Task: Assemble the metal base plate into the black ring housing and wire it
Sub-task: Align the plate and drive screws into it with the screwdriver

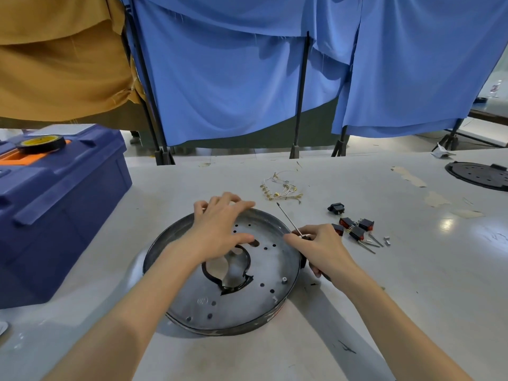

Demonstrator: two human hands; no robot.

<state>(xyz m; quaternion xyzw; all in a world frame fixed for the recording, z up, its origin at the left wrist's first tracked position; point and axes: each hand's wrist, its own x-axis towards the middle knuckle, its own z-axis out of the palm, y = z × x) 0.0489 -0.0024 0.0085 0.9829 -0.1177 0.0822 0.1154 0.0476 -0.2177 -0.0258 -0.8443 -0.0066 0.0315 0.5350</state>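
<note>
A round metal base plate [247, 292] with several holes and a shaped central cut-out lies inside the black ring housing [236, 329] on the white table. My left hand [220, 229] rests on the plate's far side, fingers spread and reaching over the far rim. My right hand [319, 248] grips a thin screwdriver [286, 217] at the plate's right rim, its shaft pointing up and away. One screw [284, 279] sits in the plate near the right edge. A bundle of white wires with brass terminals [280, 189] lies beyond the plate.
Several black and red rocker switches [354, 226] and small metal parts lie right of the plate. A blue toolbox [55, 215] with a tape roll [41, 143] on top stands at the left. Another black round part [481, 176] lies far right. Blue curtains hang behind.
</note>
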